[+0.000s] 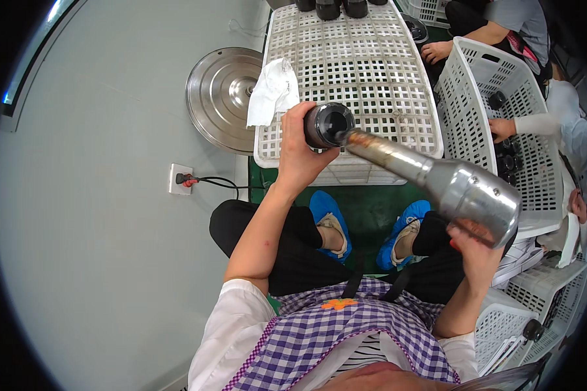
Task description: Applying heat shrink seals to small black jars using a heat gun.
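Note:
My left hand (297, 156) is closed around a dark, glossy jar (315, 128), its round end turned up toward me. In my right hand (479, 257) is a silver heat gun (476, 199), gripped low at its wide body. The gun's long, heat-stained nozzle points left, and its tip meets or nearly meets the jar's rim; I cannot tell whether they touch. Both are held over the near edge of a white perforated plastic crate (372, 85). A crumpled white cloth (277, 91) lies on that crate, just beyond my left hand.
Several dark jars (329, 9) stand at the crate's far end. A round metal lid (222, 98) leans by the wall, above a socket (181, 179) with cables. At right, a co-worker's hand (502, 129) reaches into a white basket (466, 98) of dark jars; another person's hand (437, 51) is behind.

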`<state>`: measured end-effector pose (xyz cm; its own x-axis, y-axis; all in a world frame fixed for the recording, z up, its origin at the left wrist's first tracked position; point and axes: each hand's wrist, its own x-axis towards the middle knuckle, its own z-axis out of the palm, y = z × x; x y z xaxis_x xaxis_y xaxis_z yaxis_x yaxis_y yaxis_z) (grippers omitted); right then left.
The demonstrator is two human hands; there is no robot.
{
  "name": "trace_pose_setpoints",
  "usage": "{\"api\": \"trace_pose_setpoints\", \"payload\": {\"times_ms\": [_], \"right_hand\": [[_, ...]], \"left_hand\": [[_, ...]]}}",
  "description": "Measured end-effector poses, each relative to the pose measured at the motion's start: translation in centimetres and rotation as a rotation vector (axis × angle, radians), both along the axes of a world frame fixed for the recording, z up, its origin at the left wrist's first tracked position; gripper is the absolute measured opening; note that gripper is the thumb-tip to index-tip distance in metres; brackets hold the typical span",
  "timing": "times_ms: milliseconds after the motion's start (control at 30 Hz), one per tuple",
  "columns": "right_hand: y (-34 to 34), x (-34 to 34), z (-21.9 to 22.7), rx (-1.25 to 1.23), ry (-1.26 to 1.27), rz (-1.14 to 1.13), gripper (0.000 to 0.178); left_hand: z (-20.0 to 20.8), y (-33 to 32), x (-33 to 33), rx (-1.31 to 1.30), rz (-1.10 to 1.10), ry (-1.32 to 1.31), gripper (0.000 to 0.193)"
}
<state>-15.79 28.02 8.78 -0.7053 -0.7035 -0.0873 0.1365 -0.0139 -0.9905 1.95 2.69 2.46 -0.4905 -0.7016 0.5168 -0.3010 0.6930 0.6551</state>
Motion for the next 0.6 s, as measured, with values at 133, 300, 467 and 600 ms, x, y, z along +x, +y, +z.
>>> {"api": "trace_pose_setpoints", "payload": {"times_ms": [133, 300, 467, 600], "right_hand": [[-0.9, 0.0, 0.5, 0.057, 0.058, 0.034, 0.055], [0.8, -1.1, -0.1, 0.043, 0.100, 0.113, 0.064], [-0.3, -1.1, -0.3, 0.024, 0.195, 0.049, 0.045], [-0.8, -1.2, -0.7, -0.134, 0.098, 0.111, 0.030]], "left_hand": [[0.0, 0.0, -0.1, 0.010, -0.015, 0.016, 0.076], [-0.1, -0.2, 0.4, 0.117, -0.022, 0.053, 0.076], [0.2, -0.2, 0.3, 0.184, -0.047, 0.103, 0.075], [0.5, -0.1, 0.6, 0.219, -0.059, 0.144, 0.072]]}}
